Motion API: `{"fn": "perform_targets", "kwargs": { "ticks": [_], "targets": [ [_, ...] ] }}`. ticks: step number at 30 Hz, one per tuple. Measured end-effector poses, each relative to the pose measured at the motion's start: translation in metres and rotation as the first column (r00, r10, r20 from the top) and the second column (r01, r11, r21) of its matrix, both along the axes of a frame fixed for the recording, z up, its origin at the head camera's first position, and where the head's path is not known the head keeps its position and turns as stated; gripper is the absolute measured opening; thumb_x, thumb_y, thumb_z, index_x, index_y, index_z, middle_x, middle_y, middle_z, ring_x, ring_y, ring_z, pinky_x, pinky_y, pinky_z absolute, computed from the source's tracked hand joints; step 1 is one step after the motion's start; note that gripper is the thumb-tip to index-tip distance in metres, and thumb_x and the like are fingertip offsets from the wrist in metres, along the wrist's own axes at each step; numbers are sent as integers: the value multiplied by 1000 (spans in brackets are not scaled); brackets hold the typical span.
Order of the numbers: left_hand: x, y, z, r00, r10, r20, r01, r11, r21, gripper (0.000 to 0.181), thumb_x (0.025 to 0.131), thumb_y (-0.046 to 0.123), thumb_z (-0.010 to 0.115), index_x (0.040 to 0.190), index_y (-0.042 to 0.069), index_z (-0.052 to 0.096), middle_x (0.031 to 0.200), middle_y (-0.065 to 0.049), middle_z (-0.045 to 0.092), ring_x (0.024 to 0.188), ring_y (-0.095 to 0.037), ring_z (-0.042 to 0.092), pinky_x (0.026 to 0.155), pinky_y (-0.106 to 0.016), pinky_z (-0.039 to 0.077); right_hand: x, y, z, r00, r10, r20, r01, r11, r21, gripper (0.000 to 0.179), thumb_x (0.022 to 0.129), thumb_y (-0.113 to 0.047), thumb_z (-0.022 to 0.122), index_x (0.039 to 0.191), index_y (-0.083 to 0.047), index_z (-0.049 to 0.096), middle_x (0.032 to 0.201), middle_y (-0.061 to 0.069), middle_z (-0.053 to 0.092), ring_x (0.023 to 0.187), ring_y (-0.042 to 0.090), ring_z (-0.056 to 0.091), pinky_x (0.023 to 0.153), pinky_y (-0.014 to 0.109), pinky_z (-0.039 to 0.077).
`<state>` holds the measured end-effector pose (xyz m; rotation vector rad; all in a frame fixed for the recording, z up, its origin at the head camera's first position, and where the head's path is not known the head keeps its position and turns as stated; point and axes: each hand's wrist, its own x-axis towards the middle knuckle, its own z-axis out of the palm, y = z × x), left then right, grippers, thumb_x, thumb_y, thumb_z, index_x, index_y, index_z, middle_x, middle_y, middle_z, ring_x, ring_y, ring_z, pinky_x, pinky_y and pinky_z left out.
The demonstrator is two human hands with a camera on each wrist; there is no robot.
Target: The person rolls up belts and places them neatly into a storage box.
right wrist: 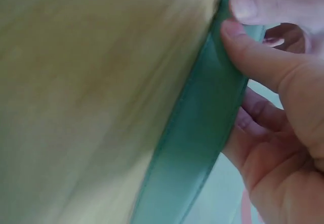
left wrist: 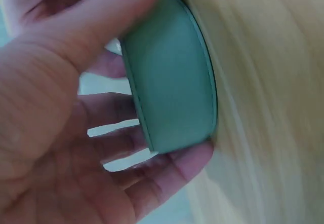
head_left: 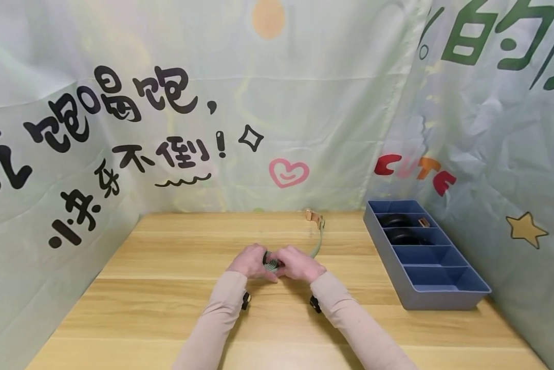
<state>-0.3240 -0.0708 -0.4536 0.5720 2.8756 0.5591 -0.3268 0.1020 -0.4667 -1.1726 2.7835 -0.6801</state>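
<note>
A green belt (head_left: 271, 265) is partly wound into a coil between the two hands at mid-table. Its loose strap (head_left: 319, 243) runs off to the back right and ends in a gold-coloured buckle (head_left: 312, 216). My left hand (head_left: 249, 262) grips the coil from the left, with its thumb across the green band (left wrist: 169, 77) and fingers behind it in the left wrist view. From the right, my right hand (head_left: 300, 263) holds the belt. The right wrist view has a thumb and fingertip pressed on the smooth stitched strap (right wrist: 202, 102). The coil's inner turns are mostly hidden by fingers.
A blue-grey divided box (head_left: 399, 277) stands at the right of the wooden table (head_left: 166, 308). Two of its compartments hold black coiled belts (head_left: 403, 237), one with a gold-coloured buckle (head_left: 423, 222) showing. Printed cloth (head_left: 332, 118) encloses the back and sides.
</note>
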Motion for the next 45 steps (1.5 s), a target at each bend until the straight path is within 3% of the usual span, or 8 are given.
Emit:
{"fn": "perform_targets", "kwargs": {
  "ticks": [7, 14, 20, 26, 33, 40, 42, 45],
  "targets": [
    [-1, -4, -1, 995, -101, -9, 101, 995, 19, 45, 64, 21, 91, 99, 12, 63, 97, -5, 64, 86, -18, 57, 79, -35, 49, 2, 1, 2, 1000, 3, 22, -3, 1000, 6, 43, 77, 2, 77, 118, -7, 68, 113, 8, 71, 100, 22, 67, 88, 33, 54],
    [-1, -2, -2, 1000, -12, -13, 12, 1000, 23, 49, 67, 36, 90, 96, 9, 63, 91, -4, 62, 80, -18, 56, 72, -33, 49, 0, 1, -1, 999, 18, -29, -18, 1000, -10, 29, 82, -10, 77, 110, -11, 71, 102, 2, 73, 89, 15, 67, 79, 25, 53],
    [-2, -3, 1, 998, -66, 14, 65, 997, 44, 59, 68, 20, 90, 119, 9, 63, 113, -8, 64, 96, -22, 58, 85, -37, 50, -1, 4, 0, 998, 28, -52, -27, 1000, 12, 42, 78, 4, 76, 118, -7, 68, 114, 8, 71, 103, 22, 67, 90, 34, 54],
    [-2, 1, -1, 998, -60, 1, 60, 997, 54, 49, 69, 33, 89, 107, 11, 65, 98, -4, 65, 87, -19, 58, 78, -35, 50, -3, 3, -2, 998, 0, -65, 0, 1000, -2, 33, 79, -10, 79, 111, -8, 72, 106, 5, 74, 94, 16, 69, 83, 28, 55],
    [-4, 1, -2, 997, -69, 17, 68, 997, 39, 64, 70, 22, 88, 127, 15, 62, 115, -6, 62, 99, -22, 56, 87, -39, 49, -3, 6, -3, 998, 18, -57, -16, 1000, 22, 40, 80, -5, 78, 119, -9, 69, 113, 5, 72, 102, 19, 67, 88, 32, 54],
    [0, 4, 1, 1000, -15, 0, 15, 1000, -2, 53, 67, 39, 89, 102, 10, 62, 97, -6, 61, 89, -21, 55, 79, -38, 50, -4, 6, -5, 996, -7, -89, 9, 1000, 21, 31, 79, -18, 79, 109, -14, 72, 102, 0, 74, 88, 12, 68, 79, 26, 53],
    [-1, 4, 0, 1000, -9, 6, 9, 1000, 7, 55, 68, 36, 89, 107, 8, 63, 101, -7, 62, 90, -22, 55, 80, -39, 50, -4, 7, -4, 994, 10, -109, -6, 999, 33, 32, 80, -16, 79, 111, -15, 71, 102, 0, 74, 88, 13, 68, 78, 26, 53],
    [-5, 1, -1, 998, -66, 12, 66, 998, 11, 59, 67, 25, 89, 118, 8, 63, 110, -8, 63, 94, -23, 56, 83, -39, 50, -4, 10, -3, 994, 47, -98, -43, 998, 42, 38, 80, -8, 78, 117, -13, 69, 110, 3, 73, 96, 17, 68, 84, 30, 54]
  ]
}}
